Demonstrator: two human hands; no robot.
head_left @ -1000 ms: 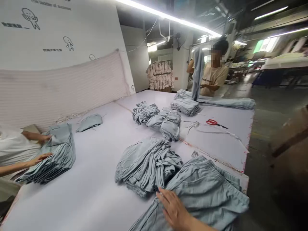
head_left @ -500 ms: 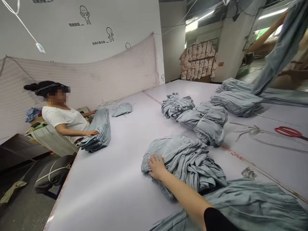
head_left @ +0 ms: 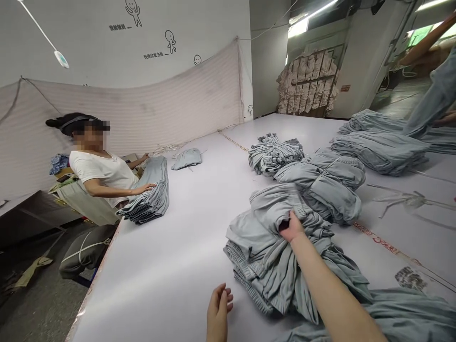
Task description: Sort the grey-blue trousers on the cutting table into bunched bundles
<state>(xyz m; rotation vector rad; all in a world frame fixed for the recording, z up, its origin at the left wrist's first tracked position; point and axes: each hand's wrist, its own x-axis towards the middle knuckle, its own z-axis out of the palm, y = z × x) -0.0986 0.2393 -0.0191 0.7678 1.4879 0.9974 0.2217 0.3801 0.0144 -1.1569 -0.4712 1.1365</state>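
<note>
White table (head_left: 171, 270) under a stack of blue-grey elastic-waisted bottoms (head_left: 270, 266). Atop the stack, a garment (head_left: 269, 206), likely soft and light, best held at its edge, where the right hand (head_left: 293, 230) grips it. Beside the stack, the left hand (head_left: 218, 305) curls loosely, empty.

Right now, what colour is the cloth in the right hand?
Pale blue-grey; the cloth shows best in the head view.
</note>
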